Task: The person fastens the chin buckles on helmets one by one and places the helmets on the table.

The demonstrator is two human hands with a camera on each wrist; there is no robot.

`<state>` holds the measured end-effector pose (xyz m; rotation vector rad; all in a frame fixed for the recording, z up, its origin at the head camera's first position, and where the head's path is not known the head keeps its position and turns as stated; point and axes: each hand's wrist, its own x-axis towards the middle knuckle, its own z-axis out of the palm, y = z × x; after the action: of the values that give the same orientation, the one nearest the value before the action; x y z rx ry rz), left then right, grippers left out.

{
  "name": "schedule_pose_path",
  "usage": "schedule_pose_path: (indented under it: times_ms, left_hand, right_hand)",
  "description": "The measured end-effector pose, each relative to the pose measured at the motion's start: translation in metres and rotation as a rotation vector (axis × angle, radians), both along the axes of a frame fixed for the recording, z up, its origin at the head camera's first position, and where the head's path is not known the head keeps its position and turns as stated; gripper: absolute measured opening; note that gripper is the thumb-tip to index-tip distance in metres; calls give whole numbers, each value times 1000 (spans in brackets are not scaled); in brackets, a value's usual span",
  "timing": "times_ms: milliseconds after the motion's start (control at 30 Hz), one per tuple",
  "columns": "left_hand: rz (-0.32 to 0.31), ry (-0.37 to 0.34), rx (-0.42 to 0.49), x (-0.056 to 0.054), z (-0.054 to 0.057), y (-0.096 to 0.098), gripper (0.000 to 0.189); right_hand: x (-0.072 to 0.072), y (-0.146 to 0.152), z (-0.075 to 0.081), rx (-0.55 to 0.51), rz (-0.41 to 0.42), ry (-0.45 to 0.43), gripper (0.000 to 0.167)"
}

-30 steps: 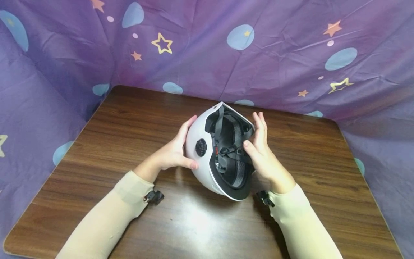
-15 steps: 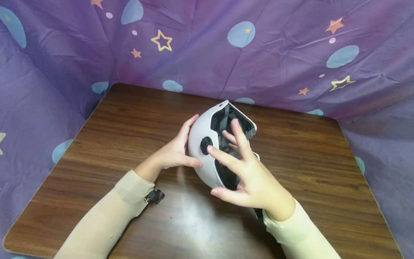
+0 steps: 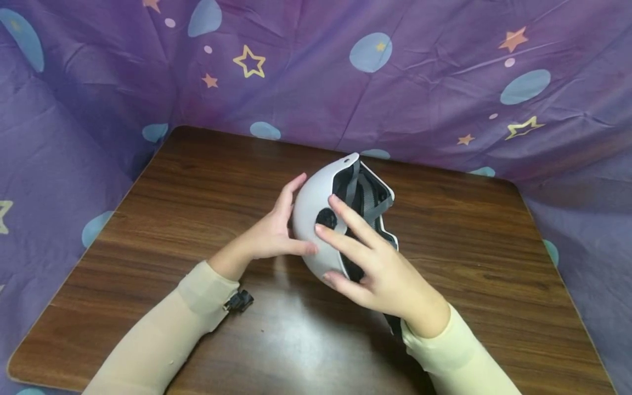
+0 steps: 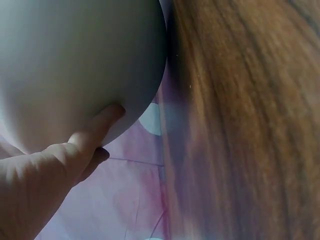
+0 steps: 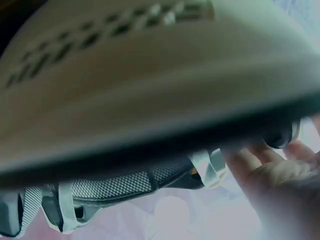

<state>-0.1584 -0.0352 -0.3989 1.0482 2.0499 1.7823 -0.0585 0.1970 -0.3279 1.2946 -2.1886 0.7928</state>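
Note:
A white helmet (image 3: 316, 192) lies tipped on its side above the table, its black-padded inside with grey straps facing right. My left hand (image 3: 269, 236) grips the crown from the left, thumb on the near side and fingers on the far side. In the left wrist view, the left hand (image 4: 55, 165) lies against the smooth shell (image 4: 75, 60). My right hand (image 3: 380, 269) reaches across the helmet's opening with spread fingers. One fingertip is at the edge of the round black knob (image 3: 326, 218), and the thumb is at the shell's lower rim. In the right wrist view, the helmet brim (image 5: 165, 95) partly hides the right hand (image 5: 275, 175).
The brown wooden table (image 3: 163, 219) has rounded corners. A purple curtain (image 3: 306, 93) with stars and blue ovals hangs behind it and at both sides. A small black camera (image 3: 239, 300) is worn at the left sleeve.
My right hand has left the helmet's right rim and come over its opening to the knob. The helmet has turned and shifted slightly right, with my left hand still holding it.

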Motion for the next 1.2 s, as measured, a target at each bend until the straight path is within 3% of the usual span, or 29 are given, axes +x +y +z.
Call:
schedule_pose_path:
  times_ms: [133, 367, 600, 933, 1200]
  left_hand:
    - [-4, -16, 15, 1, 0, 1, 149]
    - [-35, -70, 63, 2, 0, 0, 145]
    - [-27, -50, 45, 1, 2, -2, 150]
    - [-17, -19, 48, -4, 1, -8, 151]
    - [-29, -9, 55, -7, 2, -10, 147]
  right_hand:
    - [0, 2, 2, -48, 9, -25, 51]
    - [1, 5, -1, -295, 43, -298, 91]
    - [-3, 5, -5, -566, 180, -393, 117]
    - [-5, 4, -6, -757, 302, -455, 109]
    - [-6, 7, -3, -827, 302, -502, 111]
